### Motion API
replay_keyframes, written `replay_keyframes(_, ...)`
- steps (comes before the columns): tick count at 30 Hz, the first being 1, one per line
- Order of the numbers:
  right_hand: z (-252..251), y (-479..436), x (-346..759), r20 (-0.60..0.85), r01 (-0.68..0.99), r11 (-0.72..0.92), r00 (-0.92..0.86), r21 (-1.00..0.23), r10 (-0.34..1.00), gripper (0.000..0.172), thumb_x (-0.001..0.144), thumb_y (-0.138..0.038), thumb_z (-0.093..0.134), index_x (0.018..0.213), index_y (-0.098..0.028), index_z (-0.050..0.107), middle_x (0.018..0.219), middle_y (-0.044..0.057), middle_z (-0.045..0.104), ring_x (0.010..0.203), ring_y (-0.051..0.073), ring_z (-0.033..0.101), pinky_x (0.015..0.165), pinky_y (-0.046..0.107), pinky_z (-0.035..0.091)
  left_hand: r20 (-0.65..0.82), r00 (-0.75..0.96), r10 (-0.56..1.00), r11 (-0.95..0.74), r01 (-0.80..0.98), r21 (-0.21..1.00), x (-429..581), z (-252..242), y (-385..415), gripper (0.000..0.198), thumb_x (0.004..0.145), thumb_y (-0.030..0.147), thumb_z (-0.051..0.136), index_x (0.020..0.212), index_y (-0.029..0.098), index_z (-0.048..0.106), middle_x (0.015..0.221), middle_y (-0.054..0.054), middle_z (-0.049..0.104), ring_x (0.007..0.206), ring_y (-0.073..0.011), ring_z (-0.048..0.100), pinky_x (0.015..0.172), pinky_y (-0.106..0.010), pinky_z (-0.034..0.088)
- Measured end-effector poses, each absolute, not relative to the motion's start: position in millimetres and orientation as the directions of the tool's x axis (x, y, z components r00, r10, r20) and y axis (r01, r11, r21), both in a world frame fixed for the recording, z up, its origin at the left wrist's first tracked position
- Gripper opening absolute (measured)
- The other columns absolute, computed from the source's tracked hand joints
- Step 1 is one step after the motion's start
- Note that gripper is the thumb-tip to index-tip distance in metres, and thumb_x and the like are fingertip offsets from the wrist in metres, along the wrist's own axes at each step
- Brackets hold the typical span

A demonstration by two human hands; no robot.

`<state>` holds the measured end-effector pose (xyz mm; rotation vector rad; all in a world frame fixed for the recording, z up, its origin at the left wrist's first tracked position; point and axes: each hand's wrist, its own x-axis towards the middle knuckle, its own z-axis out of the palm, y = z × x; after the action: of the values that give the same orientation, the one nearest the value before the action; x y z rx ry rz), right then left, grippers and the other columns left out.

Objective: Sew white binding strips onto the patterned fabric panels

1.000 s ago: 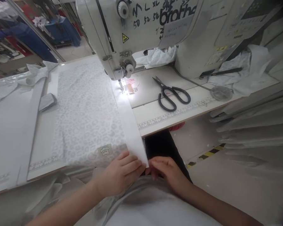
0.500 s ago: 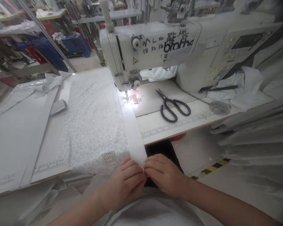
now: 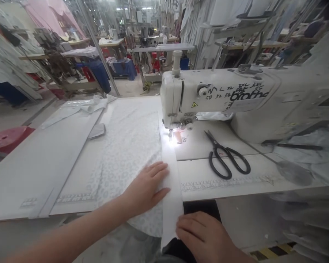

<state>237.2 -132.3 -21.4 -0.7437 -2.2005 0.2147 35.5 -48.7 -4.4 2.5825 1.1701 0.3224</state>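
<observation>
A pale leopard-print fabric [image 3: 126,157] lies on the table, with a plain white strip [image 3: 171,182] along its right edge running up to the lit needle of the sewing machine [image 3: 178,95]. Flat on the print beside the strip rests my left hand [image 3: 148,188], thumb apart from the fingers. My right hand [image 3: 201,233] pinches the strip's right edge near its lower end, beyond the table's front edge. Black scissors [image 3: 222,151] lie on the machine bed, right of the needle.
On the left lie a long white panel [image 3: 46,157] and a small folded grey piece [image 3: 97,131]. Crumpled pale cloth [image 3: 325,153] sits at the far right, by a dark rod. A printed ruler scale [image 3: 203,184] runs along the front edge.
My left hand has let go of the strip's end, moved up and opened onto the fabric. My right hand still holds the edge. The camera view has tilted up and shifted left.
</observation>
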Motion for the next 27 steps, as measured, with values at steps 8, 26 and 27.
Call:
replay_keyframes(8, -12, -91, 236, 0.522, 0.463, 0.763, -0.556, -0.452, 0.647, 0.025, 0.088, -0.005, 0.040, 0.089, -0.016, 0.062, 0.084, 0.006, 0.068, 0.076, 0.016, 0.060, 0.069, 0.028, 0.050, 0.142, 0.703, 0.697, -0.708, 0.642, 0.294, 33, 0, -3, 0.037, 0.087, 0.032, 0.049, 0.120, 0.016, 0.049, 0.131, -0.010, 0.048, 0.125, -0.0272, 0.039, 0.102, -0.049, 0.038)
replay_keyframes(26, -12, -2, 238, 0.528, 0.534, 0.749, -0.536, -0.392, 0.658, 0.023, 0.087, -0.008, 0.045, 0.081, -0.017, 0.066, 0.083, 0.006, 0.071, 0.072, 0.017, 0.064, 0.064, 0.029, 0.050, 0.100, 0.737, 0.668, -0.723, 0.612, 0.320, 30, 0, 57, 0.040, 0.089, 0.033, 0.045, 0.125, 0.016, 0.044, 0.135, -0.010, 0.044, 0.129, -0.0242, 0.033, 0.105, -0.045, 0.033)
replay_keyframes(27, -12, 2, 238, 0.520, 0.537, 0.746, -0.539, -0.394, 0.662, 0.024, 0.087, -0.009, 0.045, 0.080, -0.017, 0.066, 0.082, 0.005, 0.071, 0.072, 0.017, 0.064, 0.064, 0.028, 0.050, 0.101, 0.742, 0.663, -0.728, 0.607, 0.319, 29, 0, 62, 0.040, 0.089, 0.033, 0.045, 0.125, 0.016, 0.043, 0.135, -0.010, 0.044, 0.129, -0.0241, 0.033, 0.104, -0.045, 0.033)
